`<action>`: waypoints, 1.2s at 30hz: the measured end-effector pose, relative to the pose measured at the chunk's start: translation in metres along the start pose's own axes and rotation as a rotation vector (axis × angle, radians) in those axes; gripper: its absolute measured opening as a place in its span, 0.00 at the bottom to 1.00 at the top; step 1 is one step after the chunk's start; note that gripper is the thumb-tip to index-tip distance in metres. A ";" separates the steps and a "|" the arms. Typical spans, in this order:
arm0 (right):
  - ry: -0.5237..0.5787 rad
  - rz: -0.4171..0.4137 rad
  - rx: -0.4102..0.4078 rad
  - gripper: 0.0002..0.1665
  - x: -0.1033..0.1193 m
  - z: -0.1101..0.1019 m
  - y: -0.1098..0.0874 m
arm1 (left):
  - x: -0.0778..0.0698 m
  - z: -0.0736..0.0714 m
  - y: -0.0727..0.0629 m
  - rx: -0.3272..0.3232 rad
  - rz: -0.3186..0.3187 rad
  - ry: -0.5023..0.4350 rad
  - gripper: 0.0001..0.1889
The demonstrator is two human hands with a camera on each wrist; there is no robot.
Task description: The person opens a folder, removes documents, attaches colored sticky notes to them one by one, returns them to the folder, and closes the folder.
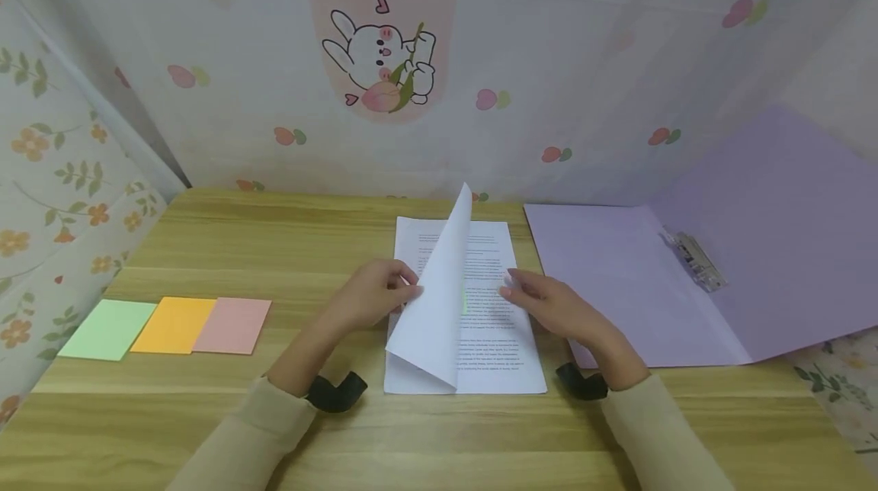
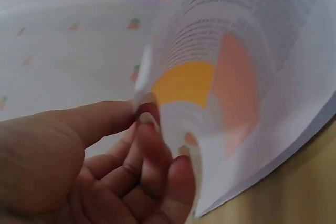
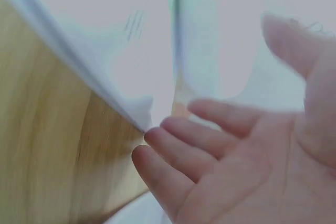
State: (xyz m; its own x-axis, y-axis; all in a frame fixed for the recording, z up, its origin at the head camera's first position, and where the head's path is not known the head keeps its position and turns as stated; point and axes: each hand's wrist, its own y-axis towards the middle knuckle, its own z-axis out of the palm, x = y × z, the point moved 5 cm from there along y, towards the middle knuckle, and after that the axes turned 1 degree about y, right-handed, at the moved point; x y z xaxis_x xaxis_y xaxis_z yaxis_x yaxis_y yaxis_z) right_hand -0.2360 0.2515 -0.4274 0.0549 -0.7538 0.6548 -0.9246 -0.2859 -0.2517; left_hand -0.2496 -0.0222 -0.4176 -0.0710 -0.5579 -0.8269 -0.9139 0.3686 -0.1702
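A stack of printed sheets (image 1: 497, 357) lies mid-table, and its top sheet (image 1: 432, 323) curls up from the left. My left hand (image 1: 373, 294) pinches that sheet's edge between thumb and fingers. In the left wrist view, an orange note (image 2: 186, 83) and a pink note (image 2: 236, 90) show on the curved printed page. A thin light-green strip (image 1: 465, 299) is visible beside the curl in the head view. My right hand (image 1: 552, 304) is at the stack's right edge. In the right wrist view its fingers (image 3: 194, 153) are extended and the thumb stands apart, holding nothing.
On the left of the wooden table (image 1: 288, 247) lie a green pad (image 1: 110, 329), an orange pad (image 1: 171, 325) and a pink pad (image 1: 235, 325) of sticky notes. To the right a purple folder (image 1: 597, 262) lies spread with a metal clip (image 1: 696, 258). Patterned cloth (image 1: 583, 56) hangs behind.
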 end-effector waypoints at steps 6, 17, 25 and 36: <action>0.317 0.067 -0.029 0.47 -0.007 -0.008 0.003 | -0.006 0.027 0.003 -0.025 0.045 -0.049 0.09; 0.381 0.078 -0.033 0.46 -0.013 -0.012 0.004 | -0.005 0.015 -0.003 -0.238 -0.033 0.125 0.15; 0.386 0.090 -0.026 0.45 -0.014 -0.012 0.004 | 0.015 0.007 0.007 -0.208 -0.141 -0.024 0.35; 0.405 0.102 -0.017 0.42 -0.014 -0.012 0.006 | 0.028 0.002 0.007 -0.072 -0.294 -0.331 0.41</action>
State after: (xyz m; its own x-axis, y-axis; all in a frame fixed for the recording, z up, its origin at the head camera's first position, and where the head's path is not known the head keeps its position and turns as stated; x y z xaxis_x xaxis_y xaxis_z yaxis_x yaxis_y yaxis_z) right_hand -0.2471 0.2672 -0.4300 -0.1867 -0.4828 0.8556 -0.9238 -0.2100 -0.3201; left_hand -0.2570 -0.0338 -0.4433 0.3171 -0.3588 -0.8779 -0.9025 0.1703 -0.3956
